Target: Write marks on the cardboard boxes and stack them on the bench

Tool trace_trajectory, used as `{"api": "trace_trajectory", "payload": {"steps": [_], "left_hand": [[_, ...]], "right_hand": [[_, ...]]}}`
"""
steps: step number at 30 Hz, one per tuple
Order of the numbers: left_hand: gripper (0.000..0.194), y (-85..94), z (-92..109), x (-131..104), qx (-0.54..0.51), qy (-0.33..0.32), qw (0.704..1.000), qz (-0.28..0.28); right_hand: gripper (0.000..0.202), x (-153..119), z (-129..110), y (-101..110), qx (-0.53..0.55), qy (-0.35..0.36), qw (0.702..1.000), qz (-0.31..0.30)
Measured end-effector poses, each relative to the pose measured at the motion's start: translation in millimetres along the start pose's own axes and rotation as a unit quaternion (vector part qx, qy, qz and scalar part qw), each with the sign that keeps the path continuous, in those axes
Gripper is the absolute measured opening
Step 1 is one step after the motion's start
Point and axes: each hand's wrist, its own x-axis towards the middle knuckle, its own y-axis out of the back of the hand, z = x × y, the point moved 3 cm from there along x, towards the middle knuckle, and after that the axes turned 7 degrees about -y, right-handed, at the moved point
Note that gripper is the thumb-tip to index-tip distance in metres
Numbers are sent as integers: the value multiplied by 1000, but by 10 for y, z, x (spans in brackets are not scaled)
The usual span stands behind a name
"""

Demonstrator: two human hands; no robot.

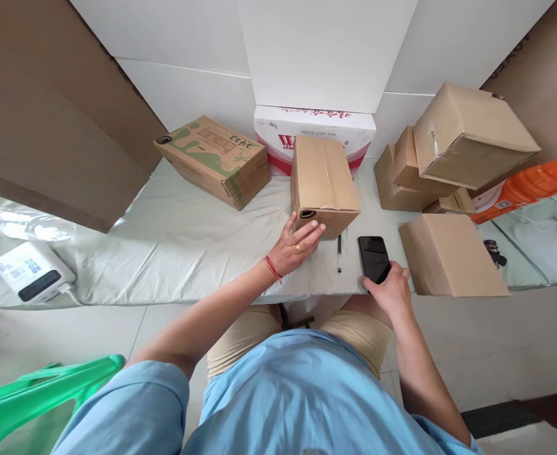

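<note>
while the left hand (301, 245) rests against the near face of the plain carton (324, 177), its fingers lie extended and a little apart, with the thumb up at the carton's left edge, beside a dark oval mark (308, 214). the carton stands upright on the pale cloth (203, 259), directly in front of a white box with red lettering (361, 129), partly covering it. to the right of the carton and nearer the person, the right hand (391, 283) holds a black phone (374, 258) by its lower end, thumb on one edge and fingers narrowed along the other; whether the phone is lifted off the cloth is hard to tell from above. just in front of the carton lies a slim pen (340, 253). left of the carton sits a brown box with green print (216, 158), set at an angle; well right of it are several stacked boxes (472, 136), and a lone tan box (453, 253) stands near the phone.
</note>
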Motion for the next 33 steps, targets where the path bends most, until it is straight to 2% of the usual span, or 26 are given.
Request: {"api": "trace_trajectory", "payload": {"steps": [2,5,8,10,12,14,18,21,23,26,27,30,33], "left_hand": [[24,21,14,-105,-36,17,999,-27],[14,127,18,-345,-158,139,978,3],[13,224,11,-612,-233,282,927,85],[20,236,4,-732,-242,344,898,129],[32,189,-15,-783,-275,402,856,173],[47,104,-31,-757,-337,442,805,207],[67,-19,-9,-598,-486,465,696,249],[77,7,25,-554,-552,470,633,272],[74,49,35,-577,-593,476,574,305],[64,77,42,-625,-651,486,463,354],[62,77,42,-633,-661,488,441,361],[62,66,38,-635,-663,492,432,363],[62,47,31,-630,-661,490,434,366]], "right_hand": [[90,-4,8,-12,10,4,1000,5],[91,10,60,-51,32,7,999,6],[94,1,141,-107,94,16,995,28],[94,-47,172,-148,163,42,984,63],[93,-133,155,-200,249,90,961,83],[95,-243,76,-260,324,144,932,75],[101,-462,-187,-368,380,226,895,57],[103,-569,-349,-435,385,259,884,50],[101,-611,-401,-472,386,274,880,49],[99,-645,-410,-516,382,283,878,48],[99,-653,-405,-526,380,285,879,47],[98,-674,-398,-531,371,291,880,57],[97,-707,-440,-497,353,309,877,99]]}}
